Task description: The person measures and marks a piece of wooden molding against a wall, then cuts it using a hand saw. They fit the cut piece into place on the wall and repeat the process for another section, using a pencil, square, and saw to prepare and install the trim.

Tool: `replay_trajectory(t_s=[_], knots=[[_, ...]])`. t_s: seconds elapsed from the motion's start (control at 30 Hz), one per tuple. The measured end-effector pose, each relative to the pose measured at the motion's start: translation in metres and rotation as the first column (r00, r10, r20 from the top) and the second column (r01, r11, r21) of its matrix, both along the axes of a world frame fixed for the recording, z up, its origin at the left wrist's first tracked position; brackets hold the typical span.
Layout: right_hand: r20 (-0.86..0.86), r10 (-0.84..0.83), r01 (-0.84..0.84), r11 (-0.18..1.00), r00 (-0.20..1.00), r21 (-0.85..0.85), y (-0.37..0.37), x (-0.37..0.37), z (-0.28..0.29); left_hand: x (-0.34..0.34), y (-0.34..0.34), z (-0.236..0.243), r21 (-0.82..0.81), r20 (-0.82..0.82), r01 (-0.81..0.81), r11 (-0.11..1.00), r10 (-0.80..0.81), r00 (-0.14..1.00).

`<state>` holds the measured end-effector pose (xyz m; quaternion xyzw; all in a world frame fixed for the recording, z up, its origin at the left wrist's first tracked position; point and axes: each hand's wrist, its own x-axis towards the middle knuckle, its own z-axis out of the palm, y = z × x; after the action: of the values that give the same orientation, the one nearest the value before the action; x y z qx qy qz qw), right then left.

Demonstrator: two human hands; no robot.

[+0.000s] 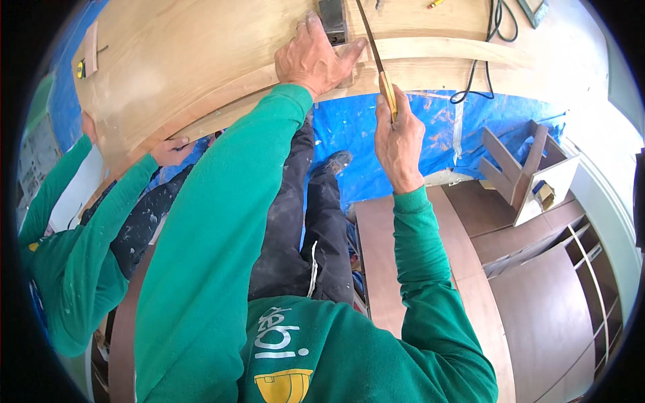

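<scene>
My right hand (401,138) is wrapped round the yellow handle of a handsaw (388,94). Its thin dark blade points away from me over a pale wooden board (430,27). Just left of the blade, my left hand (314,57) lies with fingers and thumb spread on a narrow wooden strip (443,48) along the near edge of the board. Beside the left fingers sits a dark, block-shaped metal piece (332,20). Whether the saw teeth touch the wood cannot be made out.
At the left, a co-worker in green sleeves (87,248) has both hands at the board's edge. A tape measure (81,69) and black cable (494,40) lie on the board. Blue sheeting (363,148) covers the floor; brown panels (551,316) and a small wooden unit (537,168) stand right.
</scene>
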<state>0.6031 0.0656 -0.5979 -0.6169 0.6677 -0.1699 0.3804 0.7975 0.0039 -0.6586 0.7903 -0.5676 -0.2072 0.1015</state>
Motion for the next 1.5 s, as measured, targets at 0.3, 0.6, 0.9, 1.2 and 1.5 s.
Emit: replay_trajectory(t_s=[0.3,0.6,0.9,1.2,1.5], knots=[[-0.041,0.033,-0.033,0.999,0.999,-0.011,0.004,0.001,0.000,0.001,0.003,-0.010,-0.058,0.039,0.028,0.998,-0.025,0.999],[-0.040,0.021,-0.018,0.997,0.999,0.073,0.036,-0.014,0.009,-0.002,0.000,-0.011,-0.061,0.086,0.040,0.997,-0.035,0.996],[-0.090,0.035,-0.029,0.997,0.995,0.073,0.105,-0.053,0.034,-0.003,0.002,-0.009,-0.036,0.061,0.031,0.999,-0.029,0.998],[-0.212,0.100,-0.091,0.994,0.972,0.055,-0.029,0.028,-0.009,-0.006,-0.006,-0.008,0.020,0.051,-0.021,1.000,0.020,0.998],[-0.133,0.035,-0.021,0.994,0.991,0.109,0.117,-0.060,0.046,-0.006,-0.003,-0.005,0.101,0.022,-0.101,0.990,0.100,0.995]])
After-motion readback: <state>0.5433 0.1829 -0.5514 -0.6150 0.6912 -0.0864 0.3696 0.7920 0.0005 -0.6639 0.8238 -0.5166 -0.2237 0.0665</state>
